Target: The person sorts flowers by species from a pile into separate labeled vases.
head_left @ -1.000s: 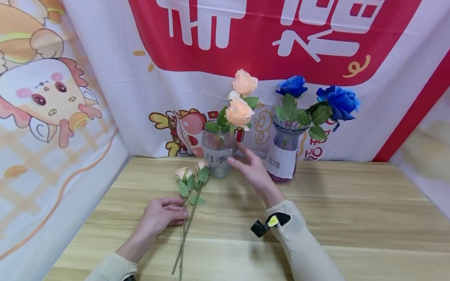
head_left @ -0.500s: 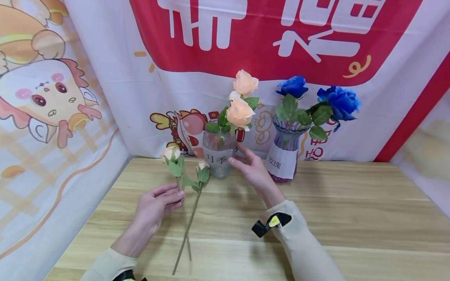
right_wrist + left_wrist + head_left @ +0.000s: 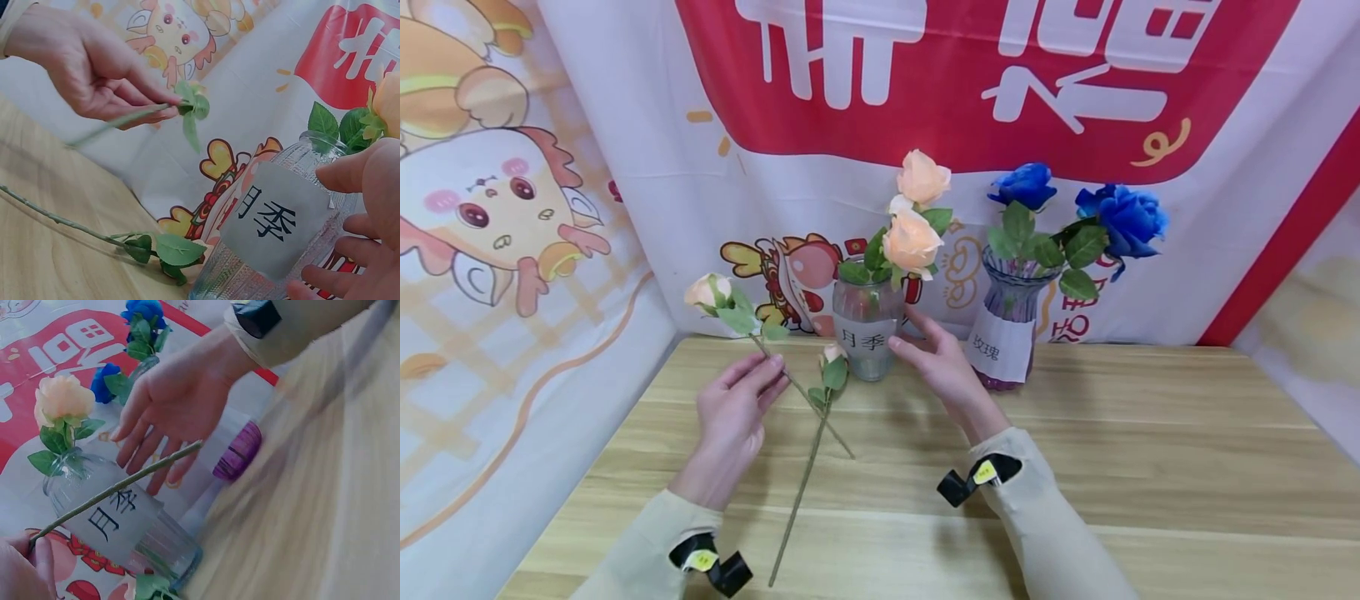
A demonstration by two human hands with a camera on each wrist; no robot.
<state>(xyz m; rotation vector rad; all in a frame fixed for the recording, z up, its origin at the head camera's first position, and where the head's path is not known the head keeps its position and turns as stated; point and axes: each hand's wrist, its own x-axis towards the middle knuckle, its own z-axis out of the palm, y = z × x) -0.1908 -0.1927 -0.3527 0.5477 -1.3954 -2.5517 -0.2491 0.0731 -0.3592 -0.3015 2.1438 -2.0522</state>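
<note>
My left hand (image 3: pixel 730 408) pinches the stem of a pale peach rose (image 3: pixel 709 292) between thumb and fingers, lifted above the table. Its flower tilts to the left and its stem end points down to the right. A second pale rose (image 3: pixel 833 367) lies on the table, with its head near the clear glass vase (image 3: pixel 871 367). That vase bears a white label and holds peach roses (image 3: pixel 913 240). Beside its right side is my right hand (image 3: pixel 946 375), fingers spread and relaxed; in the right wrist view the thumb is by the glass, contact uncertain.
To the right stands a purple-tinted vase (image 3: pixel 1009 300) with a white label and blue roses (image 3: pixel 1126 218). Behind the wooden table (image 3: pixel 1150 467) hangs a printed cloth backdrop (image 3: pixel 760 200), with another cartoon cloth (image 3: pixel 497 250) at the left.
My left hand has raised one rose off the table, moving it up and left and tilting its head leftward. The other rose and my right hand stay in place.
</note>
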